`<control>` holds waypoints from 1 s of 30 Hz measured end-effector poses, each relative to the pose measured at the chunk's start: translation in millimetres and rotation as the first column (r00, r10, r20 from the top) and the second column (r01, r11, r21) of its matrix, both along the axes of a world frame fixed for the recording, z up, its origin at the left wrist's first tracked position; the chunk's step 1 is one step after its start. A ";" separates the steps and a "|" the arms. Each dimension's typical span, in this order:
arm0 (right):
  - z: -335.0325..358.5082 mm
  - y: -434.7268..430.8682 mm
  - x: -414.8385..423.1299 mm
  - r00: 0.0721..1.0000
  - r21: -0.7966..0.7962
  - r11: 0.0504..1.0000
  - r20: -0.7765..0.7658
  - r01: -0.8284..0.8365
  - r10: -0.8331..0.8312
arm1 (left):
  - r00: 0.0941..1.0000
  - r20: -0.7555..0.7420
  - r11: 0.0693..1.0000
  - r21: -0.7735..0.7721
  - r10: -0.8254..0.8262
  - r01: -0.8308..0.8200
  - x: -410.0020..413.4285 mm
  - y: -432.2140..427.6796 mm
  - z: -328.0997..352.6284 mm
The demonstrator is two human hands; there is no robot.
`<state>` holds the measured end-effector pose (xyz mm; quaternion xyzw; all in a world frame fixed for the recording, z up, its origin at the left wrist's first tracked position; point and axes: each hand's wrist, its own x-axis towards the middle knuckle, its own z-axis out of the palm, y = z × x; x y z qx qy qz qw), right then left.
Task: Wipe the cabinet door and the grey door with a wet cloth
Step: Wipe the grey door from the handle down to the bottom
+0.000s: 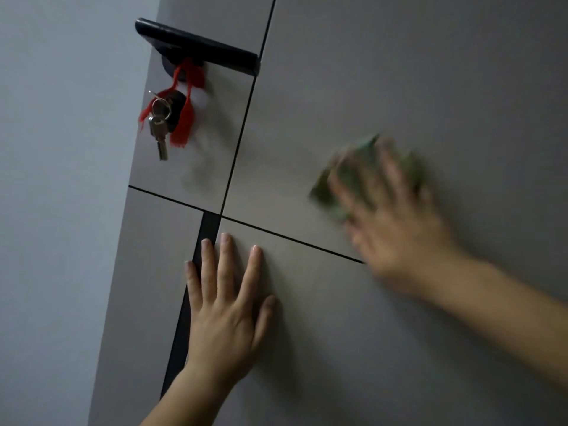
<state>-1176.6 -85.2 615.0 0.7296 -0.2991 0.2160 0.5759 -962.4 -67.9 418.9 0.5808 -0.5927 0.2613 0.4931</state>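
The grey door point(399, 72) fills most of the view, split into panels by thin black grooves. My right hand point(396, 219) is blurred with motion and presses a green cloth point(325, 189) flat against the upper right panel, fingers spread over it. My left hand point(227, 302) lies flat on the lower panel with straight fingers, next to a vertical black strip point(209, 229), and holds nothing.
A black lever handle point(199, 46) sits at the upper left of the door. Below it a key point(158, 130) hangs in the lock with a red tassel point(184, 118). A pale wall point(55, 179) runs along the left side.
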 end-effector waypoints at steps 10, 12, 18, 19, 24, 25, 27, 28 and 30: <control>-25.9 19.6 -60.1 0.982 0.038 0.997 0.170 0.074 -0.080 | 0.995 0.084 0.998 -0.009 -0.058 0.059 -32.0 7.5 13.8; -59.1 25.4 -78.0 0.997 0.085 0.994 0.039 0.066 -0.070 | 0.984 0.146 0.993 -0.039 -0.101 0.108 -55.8 10.1 23.8; -19.0 28.9 -160.5 0.856 0.046 0.991 0.500 0.130 -0.135 | 0.934 0.338 0.985 -0.076 -0.119 0.153 -123.2 15.0 27.0; -16.2 29.8 -169.7 0.805 0.049 0.988 0.574 0.145 -0.147 | 0.937 0.333 0.989 -0.066 -0.107 0.136 -129.4 14.5 24.9; -54.3 30.1 -143.8 0.853 0.133 0.990 0.512 0.036 -0.100 | 0.962 0.265 0.996 -0.044 -0.064 0.078 -144.7 18.0 25.0; -64.5 31.0 -135.3 0.898 0.158 0.987 0.430 0.025 -0.092 | 0.964 0.259 0.996 -0.039 -0.062 0.074 -146.2 20.0 25.6; -75.3 34.1 -129.8 0.950 0.172 0.985 0.306 0.017 -0.070 | 0.969 0.242 0.998 -0.027 -0.055 0.063 -148.3 23.2 26.0; -75.7 35.6 -132.9 0.960 0.171 0.985 0.276 0.007 -0.055 | 0.971 0.235 0.998 -0.019 -0.050 0.056 -149.8 24.5 25.2; -70.4 36.4 -151.5 0.957 0.173 0.985 0.289 -0.008 -0.043 | 0.971 0.234 0.998 -0.014 -0.056 0.061 -158.6 26.2 24.1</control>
